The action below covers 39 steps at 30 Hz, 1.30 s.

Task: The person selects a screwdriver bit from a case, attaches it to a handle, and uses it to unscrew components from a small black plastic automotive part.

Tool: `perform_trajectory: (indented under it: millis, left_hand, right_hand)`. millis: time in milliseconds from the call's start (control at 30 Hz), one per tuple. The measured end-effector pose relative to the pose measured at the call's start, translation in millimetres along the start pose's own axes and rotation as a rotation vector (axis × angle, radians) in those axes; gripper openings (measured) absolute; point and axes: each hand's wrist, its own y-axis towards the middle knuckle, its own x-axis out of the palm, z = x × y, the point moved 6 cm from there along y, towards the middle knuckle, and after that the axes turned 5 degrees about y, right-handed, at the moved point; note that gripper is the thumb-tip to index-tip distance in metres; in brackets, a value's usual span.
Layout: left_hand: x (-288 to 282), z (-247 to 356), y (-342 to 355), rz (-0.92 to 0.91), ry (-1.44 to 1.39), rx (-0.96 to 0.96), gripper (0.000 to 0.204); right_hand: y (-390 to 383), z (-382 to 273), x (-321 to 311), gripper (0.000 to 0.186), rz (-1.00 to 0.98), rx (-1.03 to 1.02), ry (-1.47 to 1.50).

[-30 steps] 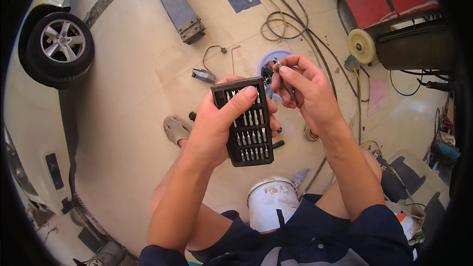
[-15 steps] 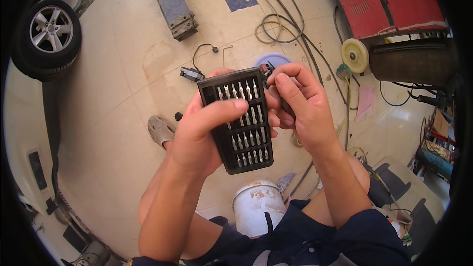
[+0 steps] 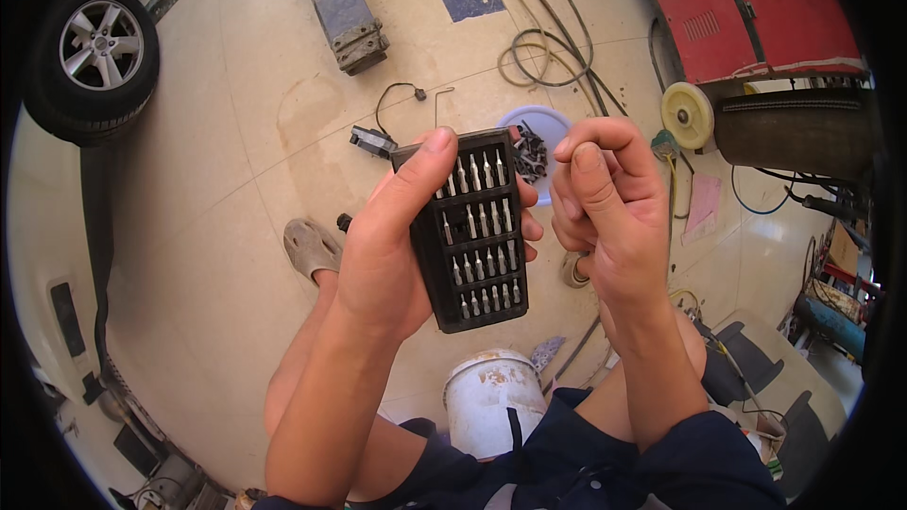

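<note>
My left hand (image 3: 392, 246) grips a black bit case (image 3: 435, 255), its thumb across the upper left corner. Rows of silver screwdriver bits (image 3: 482, 264) stand in slots in the case. My right hand (image 3: 609, 208) is raised just right of the case, fingers curled toward the palm; whatever they may hold is hidden. Behind the hands, a pale lilac basin (image 3: 547, 121) with dark small parts (image 3: 531, 151) in it sits on the floor.
A car wheel (image 3: 90, 71) is at upper left, a red metal cabinet (image 3: 737, 9) at upper right beside a cream pulley (image 3: 688, 113). A metal arm (image 3: 340, 19), looped hoses (image 3: 557, 76) and a connector with cable (image 3: 373, 140) lie ahead. A white bucket (image 3: 491, 406) stands between my legs.
My left thumb has moved from over the bits to the case's upper left. My right hand has moved slightly right, away from the case; the tool seen in it earlier no longer shows.
</note>
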Motion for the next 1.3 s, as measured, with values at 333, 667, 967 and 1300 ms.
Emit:
perform_trajectory:
  millis: [333,667,967,1300]
  left_hand:
    - [0.4,-0.7,-0.3,0.037,0.095,0.001,0.044]
    - [2.9,-3.9,0.7,0.043,0.081,-0.014,0.043]
    - [-6.2,-6.0,1.3,0.168,0.242,-0.034,0.052]
    - [-7.2,-24.0,10.5,0.296,0.216,-0.095,0.05]
  right_hand:
    - [1.9,-4.2,-2.0,0.013,-0.019,0.039,0.094]
    - [-8.6,-22.6,-3.3,0.01,-0.068,-0.156,-0.146]
    - [-15.5,-0.1,16.3,0.007,-0.073,0.212,-0.202]
    - [-6.8,18.4,12.0,0.019,0.046,0.304,-0.477]
